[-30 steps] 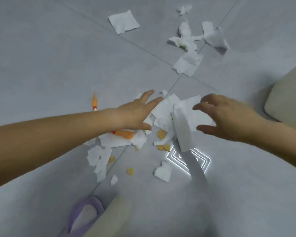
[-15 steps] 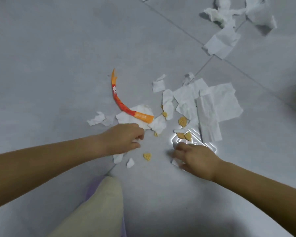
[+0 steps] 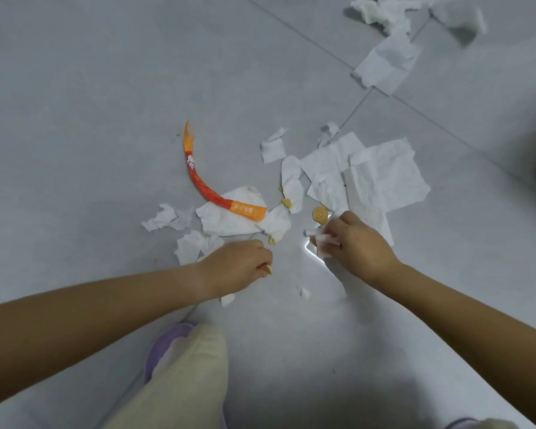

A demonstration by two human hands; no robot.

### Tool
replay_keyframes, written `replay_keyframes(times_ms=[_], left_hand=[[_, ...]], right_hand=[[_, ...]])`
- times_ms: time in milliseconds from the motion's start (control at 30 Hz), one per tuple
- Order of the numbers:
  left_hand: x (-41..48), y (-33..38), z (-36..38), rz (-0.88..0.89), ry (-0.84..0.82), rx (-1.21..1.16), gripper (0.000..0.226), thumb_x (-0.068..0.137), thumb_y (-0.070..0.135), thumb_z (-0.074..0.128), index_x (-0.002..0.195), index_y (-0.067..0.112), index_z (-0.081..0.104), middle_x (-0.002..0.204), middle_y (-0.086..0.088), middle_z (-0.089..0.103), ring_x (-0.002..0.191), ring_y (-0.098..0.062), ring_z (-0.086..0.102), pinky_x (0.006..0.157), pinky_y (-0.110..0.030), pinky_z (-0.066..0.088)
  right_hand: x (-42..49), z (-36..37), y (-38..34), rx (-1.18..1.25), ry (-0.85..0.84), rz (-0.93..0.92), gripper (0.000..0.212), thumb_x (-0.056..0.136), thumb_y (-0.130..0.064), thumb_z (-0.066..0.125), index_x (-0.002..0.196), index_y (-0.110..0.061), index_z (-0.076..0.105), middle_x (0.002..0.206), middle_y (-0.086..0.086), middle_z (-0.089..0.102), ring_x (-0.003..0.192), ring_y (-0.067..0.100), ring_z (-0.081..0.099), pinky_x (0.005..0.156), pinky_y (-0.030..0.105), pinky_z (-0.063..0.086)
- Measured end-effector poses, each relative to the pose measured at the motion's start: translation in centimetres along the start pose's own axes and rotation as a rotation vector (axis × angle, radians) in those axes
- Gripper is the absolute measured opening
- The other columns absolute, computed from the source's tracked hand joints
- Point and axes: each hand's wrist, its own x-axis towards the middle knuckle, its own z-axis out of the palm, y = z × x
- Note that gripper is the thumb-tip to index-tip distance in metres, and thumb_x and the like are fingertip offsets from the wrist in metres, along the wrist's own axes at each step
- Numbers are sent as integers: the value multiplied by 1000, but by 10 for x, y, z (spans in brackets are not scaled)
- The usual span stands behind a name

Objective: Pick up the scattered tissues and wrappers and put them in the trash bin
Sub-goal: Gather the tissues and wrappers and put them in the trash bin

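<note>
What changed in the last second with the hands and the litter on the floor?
Both hands pulled back from the big flat white tissue sheets to the small scraps nearer the body. The right hand took a grip on a small white tissue scrap; the left hand pinched a small tan crumb. The curved orange wrapper strip stayed put.

Light even and soft, slightly cool; grey floor [image 3: 106,88] moderately bright. One hard glare streak on the floor beside the right hand [image 3: 358,246], a thin white line. Broad dim shadow across the bottom edge, below the arms. Faint soft shadows under the crumpled tissues [image 3: 384,13] at top right. Wide-angle bend: tile seams curve, forearms stretch toward the lower corners. Focus soft overall; corners smeared, wrapper [image 3: 211,190] print unreadable.
</note>
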Motion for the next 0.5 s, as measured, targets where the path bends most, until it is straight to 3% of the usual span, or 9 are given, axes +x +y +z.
replay_keyframes(times_ms=[100, 233, 400, 500], left_hand=[[7, 6, -6, -61, 84, -128, 21, 90, 26, 57, 83, 8, 64, 77, -4, 60, 71, -17, 54, 65, -29, 42], [20, 14, -13, -109, 113, -193, 14, 90, 25, 57, 94, 12, 62, 79, -5, 61, 72, -17, 53, 65, -29, 43], [38, 29, -17, -142, 63, -279, 18, 88, 19, 60, 104, 12, 57, 85, -7, 64, 77, -19, 58, 71, -31, 48], [41, 37, -10, -92, -47, -236, 18, 87, 20, 61, 103, 14, 56, 81, 3, 60, 74, -14, 54, 66, -26, 43]], right_hand=[[2, 6, 2, -132, -14, -9, 26, 86, -25, 58, 109, -11, 59, 109, 10, 50, 81, 33, 59, 62, 38, 50], [5, 9, 2, -101, -32, 26, 22, 87, -20, 54, 107, -10, 56, 105, 10, 53, 81, 33, 57, 64, 42, 50], [4, 10, 2, -31, -64, 17, 26, 86, -20, 56, 110, -12, 52, 104, 10, 52, 86, 34, 57, 71, 45, 50], [6, 11, 0, -13, -58, -43, 33, 85, -19, 57, 118, -18, 51, 109, 8, 52, 87, 31, 59, 69, 39, 50]])
